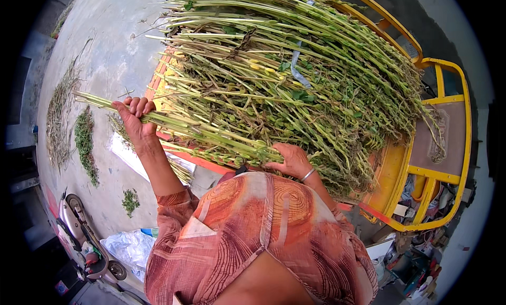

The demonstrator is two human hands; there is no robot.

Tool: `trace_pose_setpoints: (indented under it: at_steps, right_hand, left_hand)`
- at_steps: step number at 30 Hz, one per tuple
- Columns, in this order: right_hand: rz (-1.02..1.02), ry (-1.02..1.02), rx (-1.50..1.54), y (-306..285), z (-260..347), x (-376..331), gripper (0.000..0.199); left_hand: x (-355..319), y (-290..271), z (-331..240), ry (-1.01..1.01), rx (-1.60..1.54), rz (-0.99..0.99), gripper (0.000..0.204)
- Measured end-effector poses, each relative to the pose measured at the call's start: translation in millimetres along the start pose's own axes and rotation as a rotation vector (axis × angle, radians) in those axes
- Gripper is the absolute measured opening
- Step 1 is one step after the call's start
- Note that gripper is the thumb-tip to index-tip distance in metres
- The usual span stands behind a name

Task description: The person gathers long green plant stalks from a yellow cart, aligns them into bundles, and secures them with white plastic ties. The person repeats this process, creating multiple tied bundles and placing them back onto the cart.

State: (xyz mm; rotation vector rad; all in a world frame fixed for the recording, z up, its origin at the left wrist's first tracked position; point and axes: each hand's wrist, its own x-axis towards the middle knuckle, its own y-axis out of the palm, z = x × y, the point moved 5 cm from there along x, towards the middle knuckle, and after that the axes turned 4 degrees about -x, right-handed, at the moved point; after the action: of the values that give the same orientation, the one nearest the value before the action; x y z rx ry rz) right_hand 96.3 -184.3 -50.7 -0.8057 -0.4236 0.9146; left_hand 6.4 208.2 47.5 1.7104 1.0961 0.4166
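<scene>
A bundle of cut green stalks with seed pods, probably sesame (211, 131), lies across in front of me. My left hand (138, 118) is closed round its bare stem ends at the left. Farther along the same bundle, my right hand (291, 160) grips the podded part from the near side; its fingertips are partly hidden among the stems. Just beyond is a large heap of similar stalks (295, 57), stems to the left and podded tops to the right. A pale cloth strip (298, 68) lies on the heap.
The heap rests on an orange and yellow cart bed (163, 75) with a yellow rail (466, 147) at the right. Below left, more stalks (179, 170) lie on a white sheet (129, 155). Plant piles (84, 141) dot the concrete floor; a scooter (87, 236) stands lower left.
</scene>
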Motion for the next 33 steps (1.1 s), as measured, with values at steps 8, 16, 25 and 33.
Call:
trace_pose_setpoints:
  at_steps: [8,16,25,33]
  right_hand:
    - [0.069,0.034,0.289,-24,-18,26,0.034]
    - [0.168,0.490,-0.538,62,-114,88,0.055]
    - [0.055,0.278,-0.069,7,-82,42,0.032]
    - [0.147,0.223,0.154,-7,-67,10,0.033]
  left_hand:
    - [59,-105,25,-0.123,0.020,-0.299,0.038]
    - [57,-163,57,-0.154,0.171,-0.417,0.028]
    - [59,-169,69,-0.344,0.116,-0.395,0.035]
    - [45,-150,76,-0.274,0.041,-0.104,0.056]
